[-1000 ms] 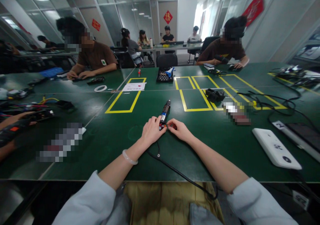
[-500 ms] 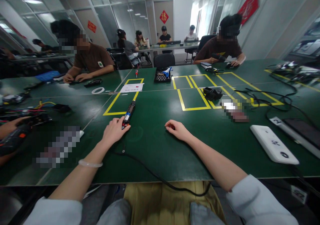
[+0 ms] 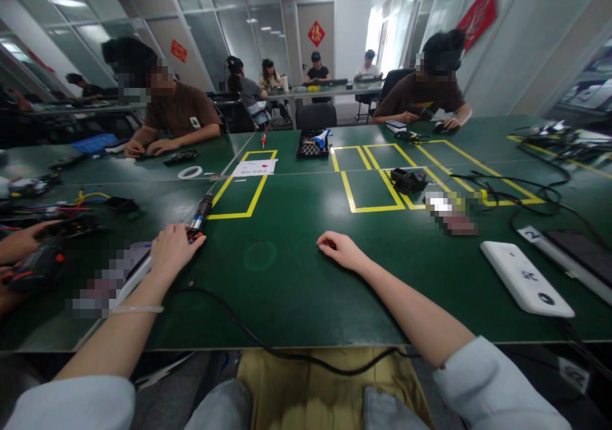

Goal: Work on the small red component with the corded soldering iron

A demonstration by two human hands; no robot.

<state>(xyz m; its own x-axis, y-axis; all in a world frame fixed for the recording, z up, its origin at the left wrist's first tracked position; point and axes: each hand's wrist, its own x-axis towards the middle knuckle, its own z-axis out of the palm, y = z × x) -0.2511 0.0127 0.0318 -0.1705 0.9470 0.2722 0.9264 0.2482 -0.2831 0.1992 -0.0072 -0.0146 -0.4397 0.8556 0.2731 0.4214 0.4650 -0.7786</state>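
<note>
My left hand point(image 3: 172, 248) is closed around the lower end of a slim cylindrical tool part point(image 3: 199, 216), dark at the far tip, with a silver and blue middle and orange-red bits by my fingers. Its exact kind does not show. Just below that hand, a black cable point(image 3: 268, 347) with a small ring at its end crosses the green table and hangs over the front edge. My right hand point(image 3: 340, 250) rests on the tabletop with loosely curled fingers, and nothing shows in them.
Yellow tape rectangles point(image 3: 375, 209) mark the green table point(image 3: 282, 302). A black tray point(image 3: 313, 144) stands at the back, a black part point(image 3: 408, 179) right of centre, a white power bank point(image 3: 526, 278) at right. At left, another person's hand point(image 3: 23, 242) is by a power tool point(image 3: 36, 267).
My left hand has moved left, taking the cylindrical tool part off the taped rectangle toward the table seam. The cable's ring end shifted left too. My right hand stayed in place.
</note>
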